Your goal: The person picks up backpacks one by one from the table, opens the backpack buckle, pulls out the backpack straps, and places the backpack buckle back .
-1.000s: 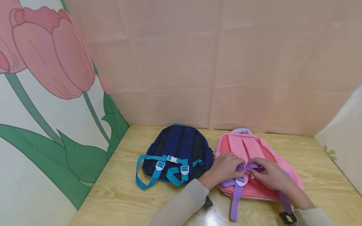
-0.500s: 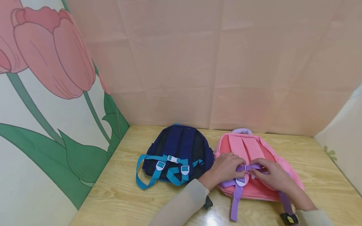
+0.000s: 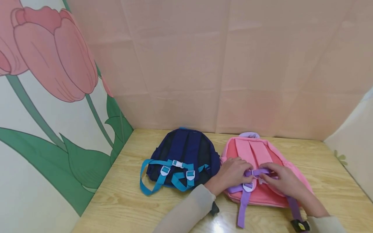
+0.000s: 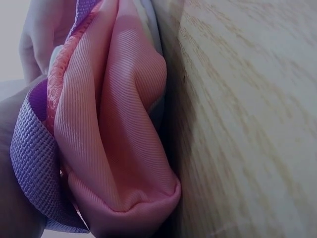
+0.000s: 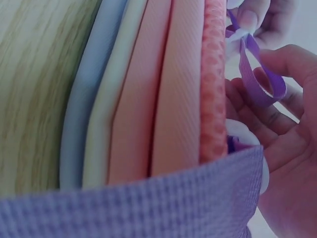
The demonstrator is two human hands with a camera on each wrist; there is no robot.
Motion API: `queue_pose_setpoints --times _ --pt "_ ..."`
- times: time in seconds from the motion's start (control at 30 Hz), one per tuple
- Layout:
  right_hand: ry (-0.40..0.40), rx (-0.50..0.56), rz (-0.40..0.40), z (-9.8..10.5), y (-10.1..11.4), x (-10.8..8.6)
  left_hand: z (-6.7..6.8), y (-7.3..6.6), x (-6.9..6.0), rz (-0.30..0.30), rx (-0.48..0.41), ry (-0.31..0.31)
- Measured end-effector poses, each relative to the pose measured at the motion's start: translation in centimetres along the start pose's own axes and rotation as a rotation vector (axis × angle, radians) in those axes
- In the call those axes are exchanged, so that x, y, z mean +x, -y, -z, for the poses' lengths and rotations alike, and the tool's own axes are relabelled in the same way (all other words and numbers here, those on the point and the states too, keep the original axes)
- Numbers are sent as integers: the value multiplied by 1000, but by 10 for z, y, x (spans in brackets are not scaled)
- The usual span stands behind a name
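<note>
A pink backpack (image 3: 263,152) lies on the table with its back panel and shoulder straps up. Across it runs a purple chest strap (image 3: 262,171) with a white buckle (image 3: 252,173). My left hand (image 3: 233,171) pinches the strap at the buckle. To its right, my right hand (image 3: 284,181) holds the strap between thumb and fingers. Seen from the right wrist, a purple strap loop (image 5: 270,96) hangs between the right thumb and fingers, and the left fingertips (image 5: 250,20) pinch close to the buckle. The left wrist view shows mainly the pink bag side (image 4: 114,124); the left fingertips are hidden there.
A navy backpack (image 3: 186,145) with teal straps (image 3: 157,186) lies left of the pink one, touching or nearly so. A loose purple strap end (image 3: 242,213) hangs toward the front of the wooden table (image 3: 116,200). A peach backdrop (image 3: 180,64) stands behind.
My right hand has shifted slightly to the right along the purple strap. The left hand and both backpacks stay in place.
</note>
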State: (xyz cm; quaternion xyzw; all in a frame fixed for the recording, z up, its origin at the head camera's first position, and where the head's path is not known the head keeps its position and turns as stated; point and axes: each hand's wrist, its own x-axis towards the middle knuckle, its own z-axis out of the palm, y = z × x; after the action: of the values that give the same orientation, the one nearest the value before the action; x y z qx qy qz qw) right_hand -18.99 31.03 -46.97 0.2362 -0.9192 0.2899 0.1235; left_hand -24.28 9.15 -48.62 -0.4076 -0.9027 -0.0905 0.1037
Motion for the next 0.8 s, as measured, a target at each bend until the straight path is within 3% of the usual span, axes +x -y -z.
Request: queue_pose_setpoints --times 0.53,0.8 --pt "-34 -78 56 -7 -2 3 -1 1 0 0 -11 -11" --pt "-49 -43 58 -6 -4 0 0 0 -1 -3 -6 -17"
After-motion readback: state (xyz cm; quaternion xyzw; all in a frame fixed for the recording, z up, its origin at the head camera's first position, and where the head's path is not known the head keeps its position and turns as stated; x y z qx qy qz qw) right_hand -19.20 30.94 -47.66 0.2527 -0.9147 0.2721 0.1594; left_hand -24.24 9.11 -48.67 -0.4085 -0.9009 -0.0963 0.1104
